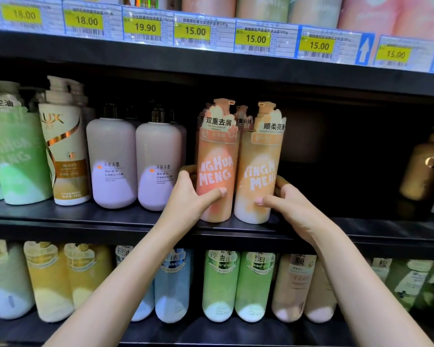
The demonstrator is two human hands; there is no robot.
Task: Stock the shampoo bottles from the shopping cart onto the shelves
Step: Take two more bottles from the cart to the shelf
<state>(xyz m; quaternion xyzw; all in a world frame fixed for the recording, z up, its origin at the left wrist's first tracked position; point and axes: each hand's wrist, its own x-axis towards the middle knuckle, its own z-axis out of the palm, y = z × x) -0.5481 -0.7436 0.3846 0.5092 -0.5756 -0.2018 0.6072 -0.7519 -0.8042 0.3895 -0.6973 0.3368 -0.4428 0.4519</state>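
Two pump bottles stand upright on the middle shelf (125,216), side by side and touching or nearly touching. The pink-orange bottle (217,161) stands on the left; the yellow-orange bottle (258,169) stands on the right. Both sit near the front edge of the shelf.

The left hand (192,196) grips the lower body of the pink-orange bottle, thumb across the front, fingers wrapped round its left side. The right hand (286,199) grips the lower body of the yellow-orange bottle, thumb on the front, fingers curled round its right side.

Behind the pair, a further bottle of the same pink-orange type is partly visible. Left of the held bottles stand two lilac bottles (135,166), then a white and gold LUX bottle (65,156), then green bottles (13,156). A gold-brown bottle (426,164) stands well apart on the right. The gap between it and the held pair is dark.

Yellow price labels (196,31) line the shelf edge above. The lower shelf carries a row of yellow, blue, green and pink bottles (221,284)
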